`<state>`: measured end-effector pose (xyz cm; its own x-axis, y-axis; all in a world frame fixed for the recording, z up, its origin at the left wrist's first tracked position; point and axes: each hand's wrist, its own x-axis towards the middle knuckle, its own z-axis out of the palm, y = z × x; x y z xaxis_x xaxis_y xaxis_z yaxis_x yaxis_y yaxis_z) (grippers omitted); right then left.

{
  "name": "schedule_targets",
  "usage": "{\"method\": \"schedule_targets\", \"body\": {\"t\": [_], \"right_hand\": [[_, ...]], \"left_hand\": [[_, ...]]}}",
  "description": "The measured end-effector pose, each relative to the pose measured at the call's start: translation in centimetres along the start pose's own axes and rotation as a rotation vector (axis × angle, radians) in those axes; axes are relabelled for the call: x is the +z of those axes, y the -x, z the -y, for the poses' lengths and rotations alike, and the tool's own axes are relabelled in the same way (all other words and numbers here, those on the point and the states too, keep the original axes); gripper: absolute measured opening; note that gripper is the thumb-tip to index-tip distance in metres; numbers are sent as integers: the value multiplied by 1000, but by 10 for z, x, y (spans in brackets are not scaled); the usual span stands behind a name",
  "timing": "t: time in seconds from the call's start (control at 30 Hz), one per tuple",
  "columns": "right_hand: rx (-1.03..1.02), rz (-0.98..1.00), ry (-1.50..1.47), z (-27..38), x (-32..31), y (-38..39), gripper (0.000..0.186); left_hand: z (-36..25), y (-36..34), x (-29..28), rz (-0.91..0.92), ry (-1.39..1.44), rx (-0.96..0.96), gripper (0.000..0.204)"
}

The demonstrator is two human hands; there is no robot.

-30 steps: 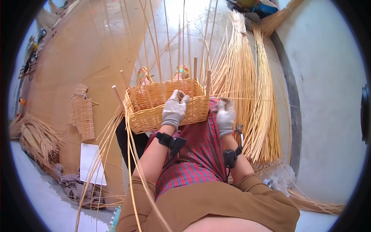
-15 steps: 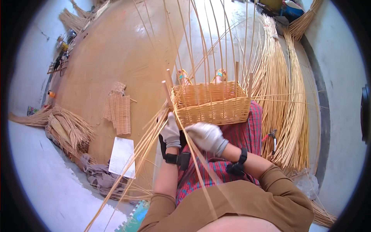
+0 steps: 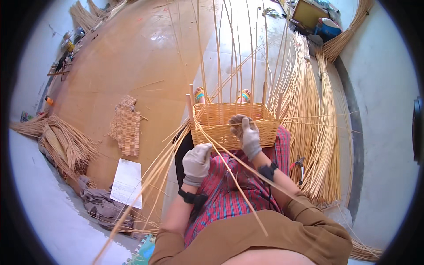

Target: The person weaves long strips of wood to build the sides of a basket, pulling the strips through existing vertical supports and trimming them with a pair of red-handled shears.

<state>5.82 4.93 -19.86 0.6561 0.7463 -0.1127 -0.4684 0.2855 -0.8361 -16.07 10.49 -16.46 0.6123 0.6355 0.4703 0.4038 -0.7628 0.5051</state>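
A rectangular wicker basket [image 3: 218,134] rests on my checked-cloth lap [image 3: 225,190], with tall thin reeds rising from it and thicker posts [image 3: 190,104] at its corners. My left hand [image 3: 197,161], in a pale glove, pinches a reed strand just below the basket's front left corner. My right hand [image 3: 247,134], also gloved, has its fingers curled on a reed along the front rim. Long loose strands [image 3: 161,170] trail from the left corner toward me and downward.
Long reed bundles [image 3: 304,110] lie right, beside a red-handled cutter [image 3: 300,170] and grey wall [image 3: 380,123]. Left on the floor are a woven panel [image 3: 128,132], white paper [image 3: 126,181], curled reeds [image 3: 66,145] and grey cloth [image 3: 99,203]. A bin and containers [image 3: 304,17] stand far right.
My hands moved down to the loose strands at the left corner; since then my right hand has risen rightward to the front rim, while my left stays low near that corner.
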Motion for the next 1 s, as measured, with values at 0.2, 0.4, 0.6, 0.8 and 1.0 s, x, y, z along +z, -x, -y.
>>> {"method": "schedule_targets", "body": {"t": [0.2, 0.4, 0.6, 0.8, 1.0], "right_hand": [[153, 161, -19, -6, -18, -26, 31], [88, 216, 214, 15, -8, -7, 33], [-42, -21, 383, 35, -56, -19, 22], [-22, -230, 335, 22, -36, -21, 18], [-510, 156, 836, 63, 45, -71, 27]], "left_hand": [[2, -21, 24, -1, -231, 100, 57], [14, -53, 9, 539, -457, -157, 93], [66, -32, 38, 323, -260, 61, 77], [48, -31, 43, 394, -383, -41, 86], [24, -29, 37, 263, -341, -113, 91]]}}
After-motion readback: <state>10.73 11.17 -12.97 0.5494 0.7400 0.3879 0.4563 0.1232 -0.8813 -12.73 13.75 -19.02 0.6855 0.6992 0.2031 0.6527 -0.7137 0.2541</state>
